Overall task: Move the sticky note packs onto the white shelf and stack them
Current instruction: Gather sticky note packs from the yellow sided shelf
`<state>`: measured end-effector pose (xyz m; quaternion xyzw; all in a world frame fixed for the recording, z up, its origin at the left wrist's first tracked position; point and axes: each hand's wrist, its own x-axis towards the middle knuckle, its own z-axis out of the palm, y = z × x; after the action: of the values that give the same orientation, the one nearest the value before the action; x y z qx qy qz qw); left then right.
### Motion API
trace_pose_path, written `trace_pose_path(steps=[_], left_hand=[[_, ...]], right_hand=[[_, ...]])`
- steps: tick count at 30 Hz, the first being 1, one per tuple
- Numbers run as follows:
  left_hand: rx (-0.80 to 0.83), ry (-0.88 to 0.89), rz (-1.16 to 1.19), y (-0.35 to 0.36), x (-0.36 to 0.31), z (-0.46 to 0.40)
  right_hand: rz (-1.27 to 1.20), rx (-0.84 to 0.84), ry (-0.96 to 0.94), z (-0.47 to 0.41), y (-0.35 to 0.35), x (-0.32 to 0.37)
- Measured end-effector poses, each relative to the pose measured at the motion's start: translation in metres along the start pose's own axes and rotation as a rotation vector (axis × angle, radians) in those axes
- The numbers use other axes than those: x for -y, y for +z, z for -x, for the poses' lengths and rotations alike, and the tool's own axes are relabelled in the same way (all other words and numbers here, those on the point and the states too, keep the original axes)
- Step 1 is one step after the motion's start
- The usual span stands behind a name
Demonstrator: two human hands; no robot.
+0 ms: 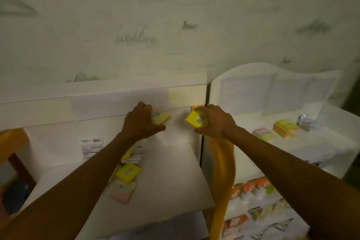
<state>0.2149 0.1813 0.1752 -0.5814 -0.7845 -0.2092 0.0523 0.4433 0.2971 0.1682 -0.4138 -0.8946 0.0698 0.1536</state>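
Two packs in transit, one per hand, lifted off the white surface [165,171] and carried toward the white shelf [311,142] on its right. Left hand [141,121] knuckles-up, fingers curled round a pale yellow-and-pink pack [160,117]. Right hand [212,121] likewise curled round a bright yellow pack [195,120], label side facing back. Both forearms stretched forward, wrists level, packs held clear above the surface and short of the shelf. Already on the shelf: a pink-and-green pack [263,135] beside an orange-yellow pack [285,127], lying apart, not yet stacked. Back on the white surface, several loose packs [126,179], partly hidden under the left forearm. Likely next: swing right across the gap, set one held pack squarely on a shelf pack, then top it with the other, edges lined up to avoid sliding.
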Motion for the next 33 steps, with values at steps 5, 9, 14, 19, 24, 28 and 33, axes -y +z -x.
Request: trace_pose_path(steps=[5,9,14,19,24,28,33], left_hand=[[-0.012,0.039,-0.033,0.016,-0.089,-0.003],[-0.017,0.065,-0.021,0.037,-0.155,-0.009],[0.021,0.110,0.029,0.066,-0.231,-0.023],[0.071,0.141,0.084,0.102,-0.294,-0.047],[0.134,0.161,0.104,0.154,-0.344,-0.093],[0.189,0.184,0.134,0.203,-0.371,-0.131],[0.328,0.161,0.194,0.273,-0.394,-0.174]], right_hand=[[0.044,0.003,0.021,0.032,-0.043,-0.076],[0.058,-0.029,0.069,0.061,-0.070,-0.142],[0.060,-0.028,0.140,0.091,-0.090,-0.219],[0.046,-0.039,0.203,0.104,-0.103,-0.287],[0.069,-0.037,0.264,0.100,-0.109,-0.360],[0.100,-0.044,0.314,0.089,-0.113,-0.416],[0.133,0.009,0.374,0.070,-0.115,-0.486]])
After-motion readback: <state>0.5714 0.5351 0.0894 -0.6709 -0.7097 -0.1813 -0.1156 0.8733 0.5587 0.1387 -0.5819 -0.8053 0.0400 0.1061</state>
